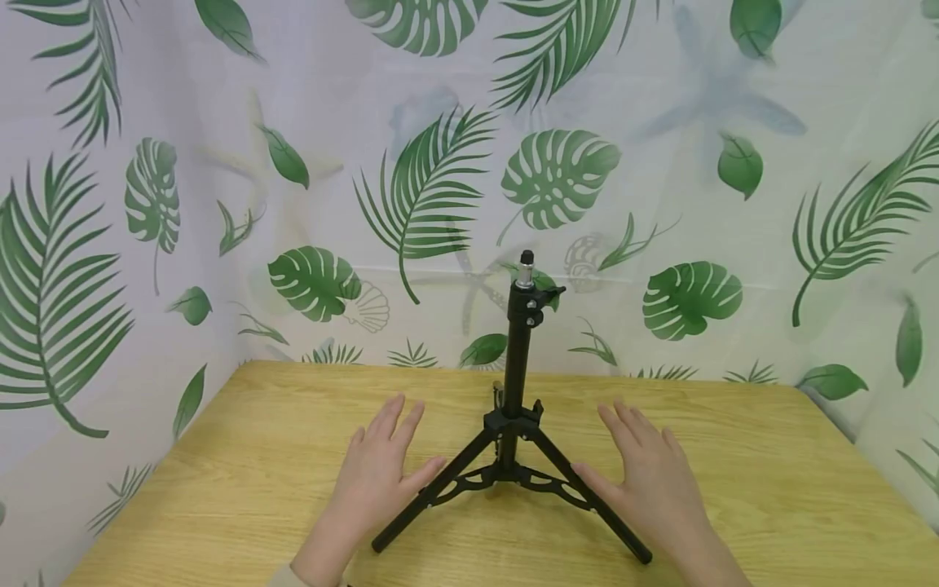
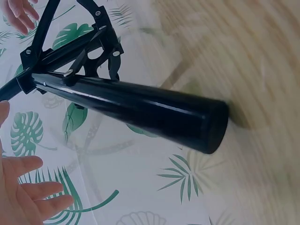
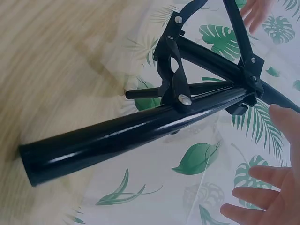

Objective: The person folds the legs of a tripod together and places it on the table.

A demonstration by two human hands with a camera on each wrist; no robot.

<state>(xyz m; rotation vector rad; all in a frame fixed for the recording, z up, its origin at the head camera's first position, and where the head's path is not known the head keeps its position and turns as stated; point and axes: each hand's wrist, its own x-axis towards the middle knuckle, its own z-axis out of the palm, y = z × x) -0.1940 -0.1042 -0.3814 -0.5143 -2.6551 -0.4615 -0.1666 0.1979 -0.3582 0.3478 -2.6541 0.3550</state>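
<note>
A small black tripod stand point(image 1: 517, 367) stands upright on the wooden table with its legs spread. Its column ends in a silver and black tip point(image 1: 526, 269), just above a clamp knob point(image 1: 550, 292). On the left, my left hand point(image 1: 377, 469) has its fingers spread, thumb close to one leg point(image 2: 140, 108). My right hand point(image 1: 645, 477) mirrors it beside the other front leg point(image 3: 108, 138), fingers extended. Neither hand holds anything; whether a thumb touches a leg, I cannot tell. The rear leg is mostly hidden behind the column in the head view.
The wooden table point(image 1: 242, 456) reaches back to a white cloth point(image 1: 455, 326) printed with green leaves, shells and starfish. This cloth hangs behind the table and along its left and right sides.
</note>
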